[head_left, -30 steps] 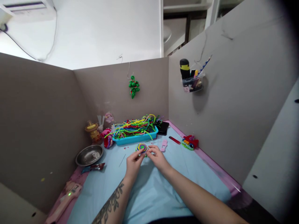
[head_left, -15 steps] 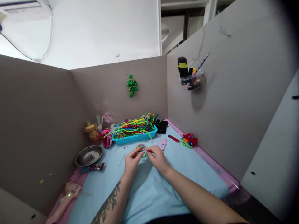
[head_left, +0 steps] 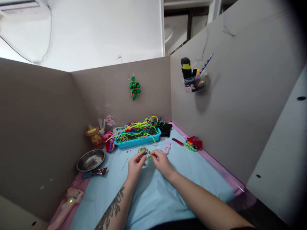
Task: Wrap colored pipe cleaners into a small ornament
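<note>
My left hand (head_left: 137,161) and my right hand (head_left: 161,161) meet over the blue cloth, fingertips pinched close together. Between them is a small multicoloured woven piece (head_left: 143,150), with yellow, purple and green bands, partly hidden behind my left fingers. A pale strand end and bits of green show between the fingertips. Both hands are closed on this piece, though the exact grip of the right fingers is too small to make out. Just beyond them stands a blue tray (head_left: 136,143) heaped with colourful strands (head_left: 141,129).
A thin needle-like rod (head_left: 125,164) lies left of my hands. To the right are a pink flat tool (head_left: 167,147), a red cutter (head_left: 177,141) and colourful woven pieces (head_left: 193,143). A metal bowl (head_left: 90,160) and a wrapper (head_left: 95,172) sit left. Grey panels (head_left: 148,102) enclose the table.
The woven piece has tilted and turned slightly between my fingers, with less of its hexagonal face showing. My hands stay in nearly the same place.
</note>
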`<control>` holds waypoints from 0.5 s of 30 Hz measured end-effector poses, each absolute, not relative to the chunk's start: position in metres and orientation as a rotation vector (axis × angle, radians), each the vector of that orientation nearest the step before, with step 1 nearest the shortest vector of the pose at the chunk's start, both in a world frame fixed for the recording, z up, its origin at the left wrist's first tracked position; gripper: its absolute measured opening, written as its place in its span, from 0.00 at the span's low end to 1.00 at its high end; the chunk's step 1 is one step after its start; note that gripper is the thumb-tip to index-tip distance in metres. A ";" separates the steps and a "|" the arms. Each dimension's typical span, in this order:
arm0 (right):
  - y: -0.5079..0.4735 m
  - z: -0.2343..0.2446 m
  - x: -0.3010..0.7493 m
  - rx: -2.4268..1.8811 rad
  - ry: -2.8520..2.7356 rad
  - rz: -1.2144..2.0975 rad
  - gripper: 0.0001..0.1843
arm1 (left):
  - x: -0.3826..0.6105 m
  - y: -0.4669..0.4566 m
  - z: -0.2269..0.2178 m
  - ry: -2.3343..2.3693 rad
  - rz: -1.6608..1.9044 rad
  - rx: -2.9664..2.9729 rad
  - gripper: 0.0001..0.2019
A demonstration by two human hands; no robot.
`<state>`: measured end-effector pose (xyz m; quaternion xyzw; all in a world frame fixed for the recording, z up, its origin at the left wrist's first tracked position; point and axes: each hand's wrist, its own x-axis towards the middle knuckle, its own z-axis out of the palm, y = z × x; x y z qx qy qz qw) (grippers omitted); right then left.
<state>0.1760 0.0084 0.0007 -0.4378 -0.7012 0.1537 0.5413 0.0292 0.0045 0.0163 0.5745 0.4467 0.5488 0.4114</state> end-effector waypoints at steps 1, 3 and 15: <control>0.008 0.000 0.176 -1.037 -1.667 0.360 0.08 | 0.029 0.005 0.015 1.126 1.389 1.466 0.20; 0.008 0.000 0.176 -1.032 -1.668 0.353 0.08 | 0.028 0.004 0.014 1.135 1.399 1.504 0.20; 0.007 0.003 0.177 -1.065 -1.636 0.314 0.07 | 0.029 0.003 0.016 1.144 1.359 1.496 0.19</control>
